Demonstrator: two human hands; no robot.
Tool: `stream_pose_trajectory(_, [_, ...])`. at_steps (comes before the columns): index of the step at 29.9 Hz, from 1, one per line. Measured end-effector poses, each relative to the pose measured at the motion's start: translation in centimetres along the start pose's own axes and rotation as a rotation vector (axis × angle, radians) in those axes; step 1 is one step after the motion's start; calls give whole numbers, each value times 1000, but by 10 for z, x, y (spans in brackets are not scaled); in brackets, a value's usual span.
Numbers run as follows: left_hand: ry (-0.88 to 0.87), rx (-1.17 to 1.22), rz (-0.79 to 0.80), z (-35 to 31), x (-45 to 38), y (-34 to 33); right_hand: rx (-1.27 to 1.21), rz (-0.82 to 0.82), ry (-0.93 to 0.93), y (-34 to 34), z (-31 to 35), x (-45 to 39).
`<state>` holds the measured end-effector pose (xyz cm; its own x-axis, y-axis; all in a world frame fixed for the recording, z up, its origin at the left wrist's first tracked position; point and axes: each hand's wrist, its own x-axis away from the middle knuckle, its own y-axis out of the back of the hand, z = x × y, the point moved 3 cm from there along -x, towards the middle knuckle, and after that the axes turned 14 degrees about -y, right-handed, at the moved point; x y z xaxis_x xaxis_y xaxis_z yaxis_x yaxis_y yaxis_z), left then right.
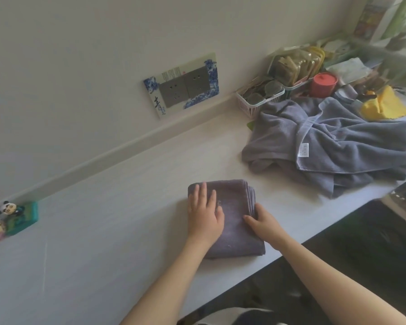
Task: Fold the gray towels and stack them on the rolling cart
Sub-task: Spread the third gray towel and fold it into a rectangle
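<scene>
Baskets at the far right corner of the worktop: a white slatted basket holds round, dull green items too blurred to identify, and a taller tub behind it holds upright brown and yellow packets. A red lidded cylinder stands just beside them. Folded gray towel, a thick soft rectangle with layered edges on its right side, lies near the front edge of the pale, wood-grained worktop. Left hand rests flat on it, fingers straight, its grip closed on nothing. Right hand presses the towel's right edge, thumb on top; fingers beyond the edge are hidden, so its grip cannot be told. Unfolded gray towels lie heaped toward the right end, touching the basket; a yellow cloth sits behind them. Panda figurine on a green block stands at the left end against the wall.
</scene>
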<state>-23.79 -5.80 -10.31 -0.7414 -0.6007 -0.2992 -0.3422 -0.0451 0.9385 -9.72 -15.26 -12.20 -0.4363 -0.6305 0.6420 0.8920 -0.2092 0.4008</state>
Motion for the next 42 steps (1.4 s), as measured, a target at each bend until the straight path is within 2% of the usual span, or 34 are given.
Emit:
stream_pose_trajectory(2, [-19, -85, 210, -2, 7, -15, -74, 42, -50, 0, 0, 0])
stream_pose_trajectory(5, [-44, -146, 341, -6, 9, -26, -26, 29, -31, -1, 2, 0])
stream_pose_trajectory(6, [-58, -154, 347, -7, 8, -27, 39, -44, 13, -3, 4, 2])
stream_pose_trajectory(9, [-64, -164, 375, -4, 8, -30, 410, -447, 276, -10, 15, 11])
stream_pose_trajectory(10, [-58, -154, 373, -1, 9, -31, 525, -477, 335, -17, 18, 9])
stream_pose_trajectory(12, [-67, -141, 356, 1, 12, -32, 655, -416, 325, -28, 11, 3])
stream_pose_trajectory(14, [-78, -120, 347, 4, 14, -36, 670, -370, 249, -35, -4, -9])
stream_pose_trajectory(16, [-96, -107, 303, 3, 15, -33, 642, -387, 233, -36, -12, -15])
stream_pose_trajectory(20, [-99, -57, 245, 8, 17, -34, 532, -318, 249, -40, -11, -22])
stream_pose_trajectory(27, [-94, 49, 199, 8, 17, -32, 461, -329, 279, -35, -9, -19])
stream_pose_trajectory(30, [97, 200, 36, 13, 28, -21, 342, -345, 216, -29, -5, -7])
stream_pose_trajectory(32, [355, 325, -72, 19, 41, -10, 178, -310, 134, -25, -7, -1])
stream_pose_trajectory(35, [778, 638, 6, 31, 59, -5, -10, -259, 28, -21, -10, 4])
stream_pose_trajectory(39, [940, 969, 22, 47, 79, 1, -173, -133, -24, -29, -5, 10])
stream_pose_trajectory(42, [1082, 1379, 38, 62, 98, 22, -244, 44, -89, -49, 6, 18])
